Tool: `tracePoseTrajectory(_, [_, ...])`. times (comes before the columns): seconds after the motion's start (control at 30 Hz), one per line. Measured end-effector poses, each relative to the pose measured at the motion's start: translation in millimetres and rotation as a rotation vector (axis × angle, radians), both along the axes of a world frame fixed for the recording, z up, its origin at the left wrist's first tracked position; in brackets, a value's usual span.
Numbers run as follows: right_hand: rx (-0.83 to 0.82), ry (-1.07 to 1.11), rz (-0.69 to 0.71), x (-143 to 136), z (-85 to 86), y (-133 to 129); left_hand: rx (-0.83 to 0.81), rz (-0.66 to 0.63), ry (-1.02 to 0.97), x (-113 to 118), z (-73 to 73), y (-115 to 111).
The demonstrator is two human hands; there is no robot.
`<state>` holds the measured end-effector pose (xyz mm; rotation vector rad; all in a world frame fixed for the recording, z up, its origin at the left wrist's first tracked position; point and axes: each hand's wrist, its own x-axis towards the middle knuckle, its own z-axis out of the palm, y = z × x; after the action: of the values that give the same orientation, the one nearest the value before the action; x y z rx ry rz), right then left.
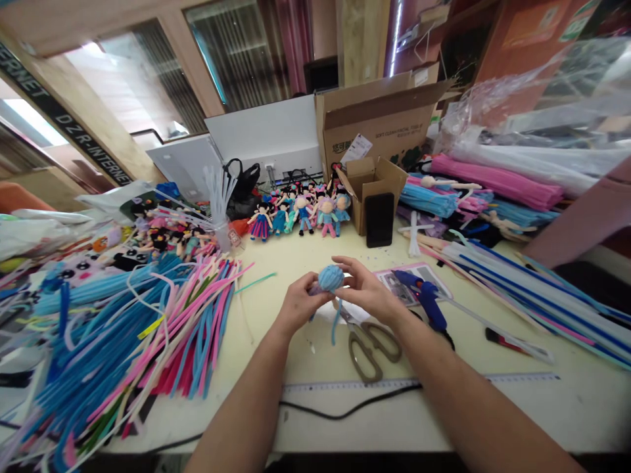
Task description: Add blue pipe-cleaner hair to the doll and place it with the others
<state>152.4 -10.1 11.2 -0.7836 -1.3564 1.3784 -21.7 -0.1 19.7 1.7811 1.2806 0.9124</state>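
A small doll piece with a round head wound in light blue pipe cleaner [330, 278] is held up over the table. My left hand [297, 303] closes on it from the left, thumb and fingers around its lower part. My right hand [369, 289] is at its right side, its fingers curved over the top and its thumb lower down; the exact contact is hard to see. A loose blue pipe cleaner end [336, 325] hangs below the head. Under my hands lie scissors [365, 351] with brown handles, blades partly hidden. A blue glue gun [428, 299] rests to the right.
Loose pipe cleaners [167, 328] heap up on the left, with more bundles [522, 282] at the right. Finished dolls [303, 213] stand at the back beside a small carton [377, 177] and a black phone [379, 220]. A ruler [340, 386] and black cable [345, 415] lie in front.
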Motion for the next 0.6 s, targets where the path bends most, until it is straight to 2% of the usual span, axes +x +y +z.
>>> tracePoseTrajectory(0.1, [0.03, -0.043, -0.062, -3.0, 1.2, -2.2, 0.007, 0.034, -0.009, 3.4, 1.0, -2.3])
tracePoseTrajectory(0.33, [0.224, -0.256, -0.196, -3.8, 2.4, -3.3, 0.08, 0.032, 0.021, 5.1, -2.7, -2.5])
tracePoseTrajectory(0.47, [0.216, -0.257, -0.22, -3.2, 1.6, -1.9, 0.02, 0.014, -0.021, 4.8, -4.5, -1.6])
tracePoseTrajectory(0.6, [0.164, -0.191, -0.308, -4.4, 1.4, -2.4, 0.049, 0.017, 0.015, 3.4, -7.4, -0.8])
